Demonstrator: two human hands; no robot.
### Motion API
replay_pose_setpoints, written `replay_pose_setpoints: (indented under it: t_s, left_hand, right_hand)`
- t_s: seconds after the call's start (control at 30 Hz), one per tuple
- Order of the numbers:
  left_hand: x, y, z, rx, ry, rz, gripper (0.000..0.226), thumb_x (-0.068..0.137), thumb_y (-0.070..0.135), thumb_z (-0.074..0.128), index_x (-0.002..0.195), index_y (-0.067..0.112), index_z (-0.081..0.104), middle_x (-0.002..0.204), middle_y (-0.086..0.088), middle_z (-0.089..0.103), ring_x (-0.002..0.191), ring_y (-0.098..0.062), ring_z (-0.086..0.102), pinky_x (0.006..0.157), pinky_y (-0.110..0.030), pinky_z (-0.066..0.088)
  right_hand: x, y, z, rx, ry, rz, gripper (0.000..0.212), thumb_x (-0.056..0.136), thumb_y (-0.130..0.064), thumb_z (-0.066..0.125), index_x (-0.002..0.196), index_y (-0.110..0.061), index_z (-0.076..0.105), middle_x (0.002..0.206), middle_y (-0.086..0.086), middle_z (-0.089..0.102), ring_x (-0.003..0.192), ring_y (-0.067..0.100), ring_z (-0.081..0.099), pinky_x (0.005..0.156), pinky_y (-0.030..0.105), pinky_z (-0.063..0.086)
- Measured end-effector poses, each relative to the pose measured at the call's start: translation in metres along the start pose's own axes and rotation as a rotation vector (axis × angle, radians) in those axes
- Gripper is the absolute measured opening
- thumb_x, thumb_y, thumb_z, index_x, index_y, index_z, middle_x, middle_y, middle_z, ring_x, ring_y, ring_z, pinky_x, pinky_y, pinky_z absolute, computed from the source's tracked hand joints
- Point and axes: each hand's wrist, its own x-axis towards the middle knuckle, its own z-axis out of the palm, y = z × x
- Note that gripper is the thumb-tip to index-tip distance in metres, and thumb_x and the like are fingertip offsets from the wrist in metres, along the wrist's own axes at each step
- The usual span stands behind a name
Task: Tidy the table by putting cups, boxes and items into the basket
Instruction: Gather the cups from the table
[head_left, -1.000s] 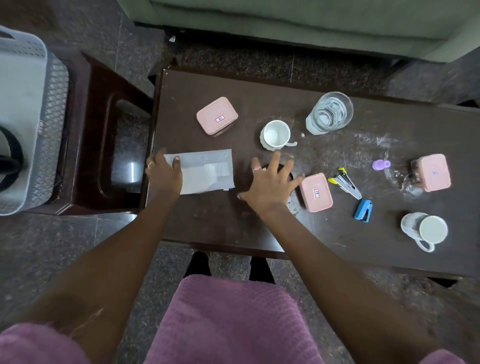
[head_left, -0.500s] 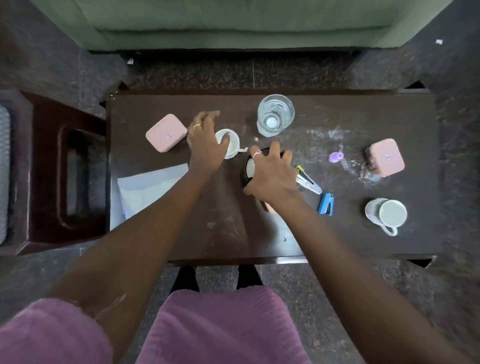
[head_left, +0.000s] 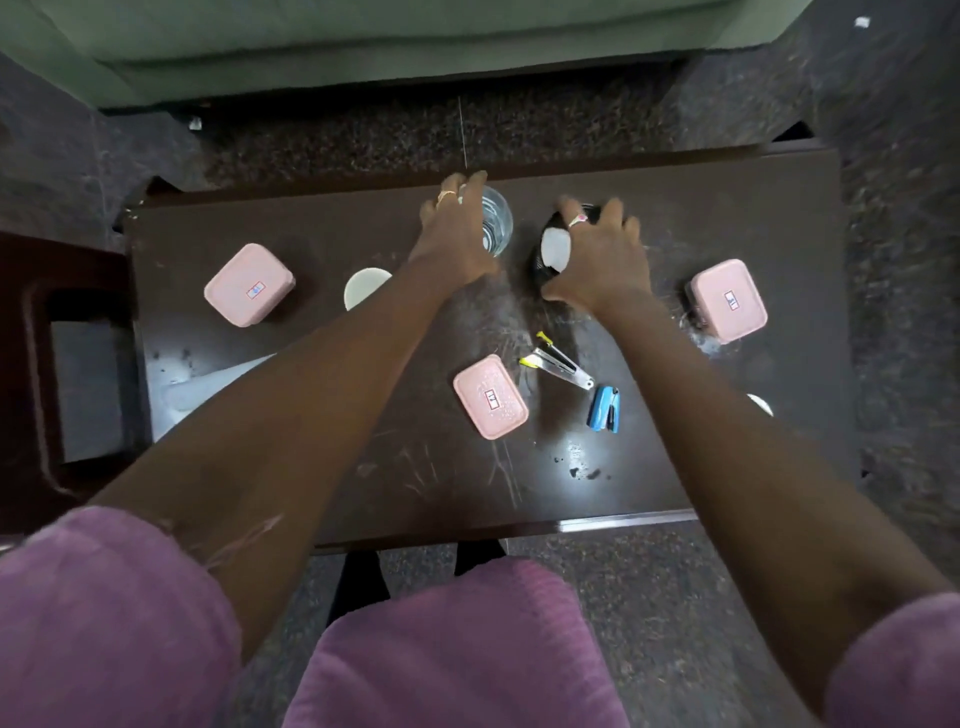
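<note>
Head view looked straight down on a dark counter (head_left: 395, 478) with both arms stretched over it. The left hand (head_left: 457, 234) lay against the near side of a clear glass (head_left: 497, 223) at the far edge, fingers reaching past its rim; whether it had closed on the glass could not be told. The right hand (head_left: 597, 260) was curled over a black cup (head_left: 550, 249) with a white inside, tilted on its side, thumb and fingers wrapped round it.

3 pink boxes lay on the counter: 1 at the left (head_left: 249, 285), 1 near the middle (head_left: 491, 397), 1 at the right (head_left: 727, 300). A white cup (head_left: 363, 286) sat just right of the left box, partly hidden by the left forearm. A metal stapler (head_left: 558, 358) with yellow tips and a small blue stapler (head_left: 604, 409) lay right of the middle box. A white sheet (head_left: 197, 387) rested at the counter's left edge. Another white cup (head_left: 761, 404) barely showed past the right forearm. No basket was in view. A dark wooden stool (head_left: 36, 322) stood to the left.
</note>
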Motion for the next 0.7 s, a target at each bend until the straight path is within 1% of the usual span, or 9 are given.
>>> replay_pose_setpoints:
  t_s: [0.07, 0.23, 0.37, 0.53, 0.7]
  left_hand:
    - [-0.002, 0.002, 0.002, -0.01, 0.038, -0.017, 0.099, 0.067, 0.02, 0.08, 0.146, 0.019, 0.019, 0.151, -0.01, 0.019, 0.134, -0.039, 0.026, 0.109, -0.042, 0.032]
    - [-0.002, 0.002, 0.0, -0.08, 0.083, -0.136, 0.096, 0.065, 0.013, 0.08, 0.143, 0.022, 0.025, 0.148, -0.008, 0.021, 0.132, -0.037, 0.027, 0.104, -0.043, 0.037]
    - [-0.003, -0.003, -0.002, -0.123, 0.092, -0.167, 0.097, 0.064, 0.013, 0.081, 0.143, 0.022, 0.025, 0.149, -0.008, 0.021, 0.133, -0.037, 0.025, 0.101, -0.044, 0.039]
    - [-0.007, -0.009, -0.004, -0.142, 0.118, -0.214, 0.097, 0.065, 0.013, 0.08, 0.143, 0.023, 0.025, 0.15, -0.007, 0.019, 0.133, -0.037, 0.025, 0.1, -0.045, 0.04]
    - [-0.008, -0.009, -0.004, -0.136, 0.114, -0.225, 0.096, 0.067, 0.017, 0.08, 0.144, 0.023, 0.023, 0.152, -0.008, 0.018, 0.135, -0.036, 0.023, 0.104, -0.045, 0.037]
  right_hand:
    - [0.009, -0.003, 0.004, 0.023, 0.011, -0.036, 0.096, 0.056, -0.032, 0.081, 0.138, -0.028, 0.031, 0.129, 0.02, 0.036, 0.113, 0.042, 0.04, 0.089, 0.044, 0.043]
    - [0.025, -0.018, 0.009, 0.048, 0.009, -0.084, 0.097, 0.057, -0.03, 0.082, 0.139, -0.033, 0.029, 0.129, 0.02, 0.035, 0.115, 0.04, 0.039, 0.089, 0.044, 0.045]
    - [0.036, -0.027, 0.008, 0.042, 0.016, -0.1, 0.097, 0.059, -0.028, 0.083, 0.138, -0.034, 0.028, 0.134, 0.017, 0.032, 0.117, 0.038, 0.037, 0.085, 0.044, 0.047]
    - [0.042, -0.03, 0.008, 0.006, -0.002, -0.092, 0.095, 0.062, -0.027, 0.083, 0.139, -0.034, 0.027, 0.137, 0.016, 0.029, 0.119, 0.039, 0.036, 0.089, 0.043, 0.046]
    - [0.041, -0.031, 0.008, 0.003, -0.004, -0.094, 0.094, 0.065, -0.028, 0.082, 0.14, -0.034, 0.025, 0.139, 0.016, 0.028, 0.12, 0.039, 0.035, 0.091, 0.043, 0.045]
